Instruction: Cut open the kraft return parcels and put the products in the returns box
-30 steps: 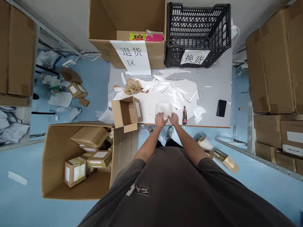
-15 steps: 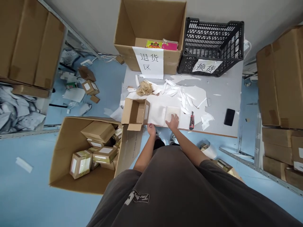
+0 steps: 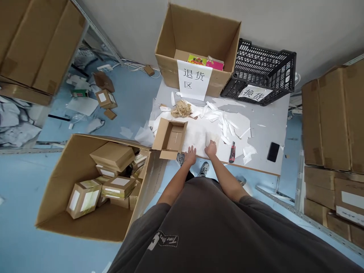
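Note:
My left hand (image 3: 190,155) lies with fingers spread on the near edge of a white wrapping sheet (image 3: 195,137) at the table's front. Just right of it, my right hand (image 3: 211,149) has its fingers curled closed on a flat whitish packet (image 3: 214,138) resting on the sheet. Its fingertips are partly hidden. To the left of the sheet stands a small open carton (image 3: 174,137), its flaps folded out. A red and black box cutter (image 3: 232,152) lies to the right of my right hand.
Torn white paper strips (image 3: 226,123) and a crumpled brown clump (image 3: 181,109) lie behind the sheet. A large labelled carton (image 3: 165,70) and a black crate (image 3: 257,81) stand at the back. A phone (image 3: 273,152) lies right; a big carton (image 3: 57,182) of boxes stands left.
My left hand has gone from closed to spread on the sheet. My right hand has gone from lying spread on the packet to curled at its near side. The view has shifted and tilted.

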Motion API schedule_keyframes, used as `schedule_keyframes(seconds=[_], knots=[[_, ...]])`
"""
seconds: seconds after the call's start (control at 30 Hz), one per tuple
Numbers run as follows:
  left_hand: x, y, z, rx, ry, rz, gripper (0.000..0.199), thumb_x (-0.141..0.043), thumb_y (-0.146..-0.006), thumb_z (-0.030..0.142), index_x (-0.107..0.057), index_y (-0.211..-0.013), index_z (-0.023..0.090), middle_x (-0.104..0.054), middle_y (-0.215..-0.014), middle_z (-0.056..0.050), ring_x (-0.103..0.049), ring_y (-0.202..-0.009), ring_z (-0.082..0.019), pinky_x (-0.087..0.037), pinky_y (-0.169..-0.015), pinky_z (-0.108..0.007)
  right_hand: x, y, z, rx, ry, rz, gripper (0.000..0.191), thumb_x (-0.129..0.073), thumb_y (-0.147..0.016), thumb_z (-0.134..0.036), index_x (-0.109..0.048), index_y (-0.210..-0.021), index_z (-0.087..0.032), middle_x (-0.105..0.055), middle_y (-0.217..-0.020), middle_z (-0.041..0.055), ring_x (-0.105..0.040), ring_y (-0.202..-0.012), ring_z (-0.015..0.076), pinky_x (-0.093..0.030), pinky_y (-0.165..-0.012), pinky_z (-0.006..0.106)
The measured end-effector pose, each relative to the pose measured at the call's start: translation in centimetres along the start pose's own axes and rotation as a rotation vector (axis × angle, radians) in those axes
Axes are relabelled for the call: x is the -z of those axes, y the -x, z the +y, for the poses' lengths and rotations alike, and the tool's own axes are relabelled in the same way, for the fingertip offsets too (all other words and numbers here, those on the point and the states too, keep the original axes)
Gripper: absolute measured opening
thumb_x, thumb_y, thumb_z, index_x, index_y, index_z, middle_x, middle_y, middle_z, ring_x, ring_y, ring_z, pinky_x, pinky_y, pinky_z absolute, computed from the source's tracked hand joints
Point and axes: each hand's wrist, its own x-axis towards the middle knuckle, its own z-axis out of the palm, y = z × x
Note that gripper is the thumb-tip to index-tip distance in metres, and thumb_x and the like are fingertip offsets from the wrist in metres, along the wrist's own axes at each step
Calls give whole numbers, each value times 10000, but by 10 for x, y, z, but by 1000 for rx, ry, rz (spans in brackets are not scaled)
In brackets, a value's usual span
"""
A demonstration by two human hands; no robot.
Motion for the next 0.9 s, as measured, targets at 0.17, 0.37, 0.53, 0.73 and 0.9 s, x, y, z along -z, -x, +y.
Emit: schedule_keyframes(seconds=[0.17, 0.37, 0.53, 0.73, 0.9], knots=[[-1, 2, -10, -47, -21, -24, 931, -653, -931, 208, -268, -1777, 267, -81, -1875, -156, -65, -1744, -357, -289, -1320, -648, 43, -2, 34, 112, -385, 31, 543, -566, -761, -281, -620, -1289, -166, -744, -1168, 140, -692, -1088, 332, -597, -966, 462], [5, 4, -10, -34, -75, -55, 880, -655, -973, 239, -283, -1771, 216, -30, -1874, -177, -40, -1745, -365, -308, -1318, -629, 49, -1, 76, -18, -455, -47, 283, -620, -739, -311, -630, -1001, -203, -701, -835, 89, -641, -831, 292, -549, -741, 396], [11, 8, -4, -5, -110, -25, 763, -612, -1004, 226, -376, -1728, 207, -147, -1869, -175, -134, -1734, -370, -313, -1323, -613, 36, 8, 72, -44, -278, 116, 582, -665, -783, -338, -617, -1333, -155, -662, -1346, 210, -575, -1284, 386, -507, -1086, 503], [4, 13, 34, -80, -132, 251, 576, -524, -1011, 152, -581, -1583, 197, -468, -1716, -186, -324, -1640, -360, -401, -1277, -520, 21, 18, 58, 201, 24, -4, 607, -761, -835, -300, -645, -1419, -176, -481, -1661, 221, -377, -1516, 410, -444, -1178, 533], [-8, 5, 50, -175, -163, 114, 546, -553, -1010, 182, -603, -1554, 202, -556, -1613, -184, -437, -1521, -363, -460, -1200, -496, 41, -1, 79, 135, -71, 73, 312, -555, -958, -124, -773, -1178, -159, -719, -1313, 179, -591, -1304, 327, -512, -1139, 476]])
